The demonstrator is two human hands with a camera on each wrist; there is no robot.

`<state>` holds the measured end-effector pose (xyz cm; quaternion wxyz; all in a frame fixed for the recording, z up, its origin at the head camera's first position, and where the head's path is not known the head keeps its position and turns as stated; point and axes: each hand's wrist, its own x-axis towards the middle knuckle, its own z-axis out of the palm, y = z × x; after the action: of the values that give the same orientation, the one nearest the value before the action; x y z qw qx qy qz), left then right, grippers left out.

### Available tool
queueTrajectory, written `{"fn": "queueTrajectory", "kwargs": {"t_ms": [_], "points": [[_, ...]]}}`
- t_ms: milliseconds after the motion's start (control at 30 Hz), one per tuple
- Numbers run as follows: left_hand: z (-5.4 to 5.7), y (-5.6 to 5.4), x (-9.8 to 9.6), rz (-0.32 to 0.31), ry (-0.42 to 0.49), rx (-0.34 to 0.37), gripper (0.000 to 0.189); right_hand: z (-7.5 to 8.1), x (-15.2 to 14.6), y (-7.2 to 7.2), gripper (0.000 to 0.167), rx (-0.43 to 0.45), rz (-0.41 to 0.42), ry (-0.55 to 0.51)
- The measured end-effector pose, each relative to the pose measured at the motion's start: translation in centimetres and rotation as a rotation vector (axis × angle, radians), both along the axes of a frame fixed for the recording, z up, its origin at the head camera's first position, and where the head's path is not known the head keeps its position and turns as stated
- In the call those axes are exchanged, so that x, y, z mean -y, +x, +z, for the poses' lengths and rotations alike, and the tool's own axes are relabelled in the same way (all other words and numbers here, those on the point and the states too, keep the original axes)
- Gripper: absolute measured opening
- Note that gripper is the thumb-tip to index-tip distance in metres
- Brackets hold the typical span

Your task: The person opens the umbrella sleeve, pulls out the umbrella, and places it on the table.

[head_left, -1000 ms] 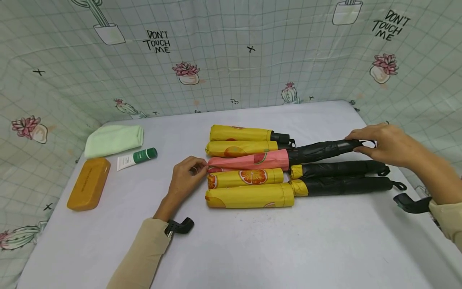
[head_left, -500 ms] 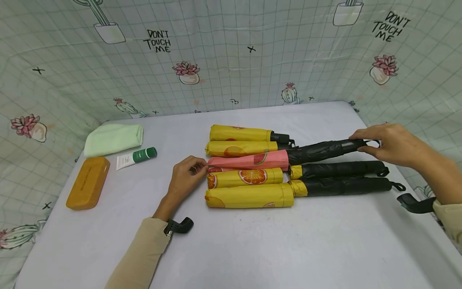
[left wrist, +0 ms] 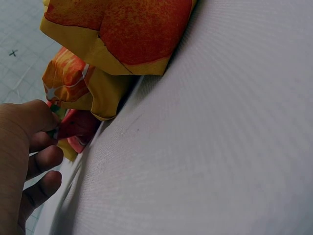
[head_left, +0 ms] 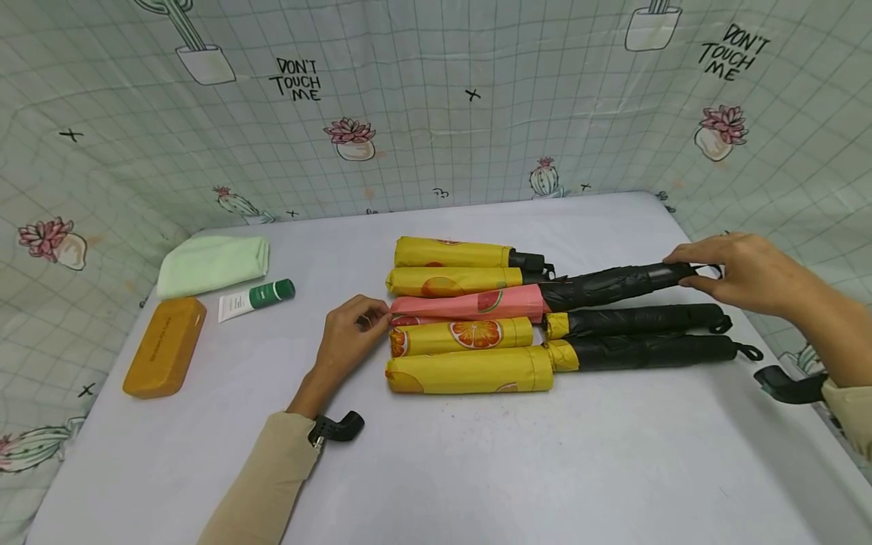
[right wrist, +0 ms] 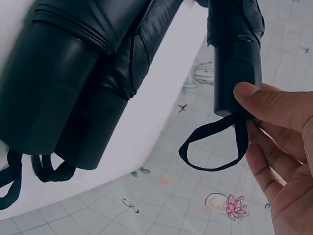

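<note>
My left hand [head_left: 349, 331] pinches the left end of a pink watermelon-print umbrella sleeve [head_left: 456, 306]. From its right end sticks a black folding umbrella [head_left: 606, 288], slightly raised toward the right. The fingers and thumb of my right hand [head_left: 749, 274] hold that umbrella's handle. In the right wrist view its wrist loop [right wrist: 212, 170] hangs free below the thumb. The left wrist view shows the pink sleeve [left wrist: 80, 128] at the left fingertips, partly hidden. In front lie two yellow orange-print sleeves [head_left: 477, 334] [head_left: 470, 371], with two black umbrellas [head_left: 643, 320] [head_left: 654, 353] to their right.
Behind the pink sleeve lie two yellow umbrellas [head_left: 453, 252] [head_left: 450, 281] with black handles. To the left are a folded green cloth [head_left: 214, 265], a white and green tube [head_left: 255, 300] and an orange-brown case [head_left: 166, 347]. A printed curtain [head_left: 436, 144] surrounds the white table [head_left: 477, 469].
My right hand has moved a little to the right, and the black umbrella has slid slightly with it. The left hand keeps its pinch on the pink sleeve, nearly still.
</note>
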<state>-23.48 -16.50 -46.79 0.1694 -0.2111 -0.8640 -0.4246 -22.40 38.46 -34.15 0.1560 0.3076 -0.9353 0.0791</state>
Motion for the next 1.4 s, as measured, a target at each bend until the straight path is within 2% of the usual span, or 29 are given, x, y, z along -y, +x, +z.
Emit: {"fn": "queueTrajectory", "kwargs": {"t_ms": [433,1400], "points": [[0.0,0.2,0.0,0.000,-0.004,0.004,0.008,0.4,-0.3,0.4,0.046,0.006,-0.044,0.033],[-0.1,0.1,0.0,0.008,-0.013,0.015,0.008,0.3,-1.4,0.6,0.046,0.038,-0.070,0.020]]}}
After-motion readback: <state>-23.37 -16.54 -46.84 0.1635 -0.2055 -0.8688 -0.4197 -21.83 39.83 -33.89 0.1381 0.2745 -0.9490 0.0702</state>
